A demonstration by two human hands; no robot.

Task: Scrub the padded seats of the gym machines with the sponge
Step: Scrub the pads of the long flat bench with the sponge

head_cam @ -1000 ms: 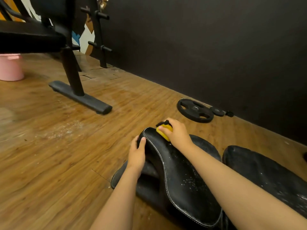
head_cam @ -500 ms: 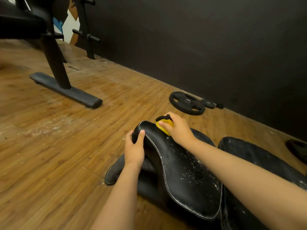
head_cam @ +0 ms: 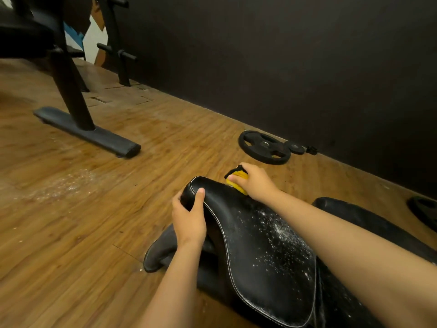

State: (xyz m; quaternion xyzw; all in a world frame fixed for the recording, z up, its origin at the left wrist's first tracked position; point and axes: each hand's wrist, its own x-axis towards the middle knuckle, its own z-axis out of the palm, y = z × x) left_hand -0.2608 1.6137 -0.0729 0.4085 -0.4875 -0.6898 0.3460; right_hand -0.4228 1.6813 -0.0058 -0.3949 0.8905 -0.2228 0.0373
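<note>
A black padded seat (head_cam: 255,252) with white stitching lies tilted on the wooden floor, speckled with white flecks. My left hand (head_cam: 189,221) grips its far left edge, thumb on top. My right hand (head_cam: 255,183) holds a yellow sponge (head_cam: 236,183) with a black backing and presses it against the seat's far right rim. A second black pad (head_cam: 369,223) lies to the right, partly hidden behind my right forearm. Another dark pad (head_cam: 163,252) shows under the seat.
A black bench frame foot (head_cam: 94,133) stands at the left. A black weight plate (head_cam: 264,147) and a smaller plate (head_cam: 295,146) lie by the dark wall. Another plate (head_cam: 423,209) sits at the right edge. White crumbs (head_cam: 63,185) litter the floor.
The camera view shifted right and down, then back slightly. My left hand moved its grip a little along the seat edge. The sponge stays at the seat's far rim.
</note>
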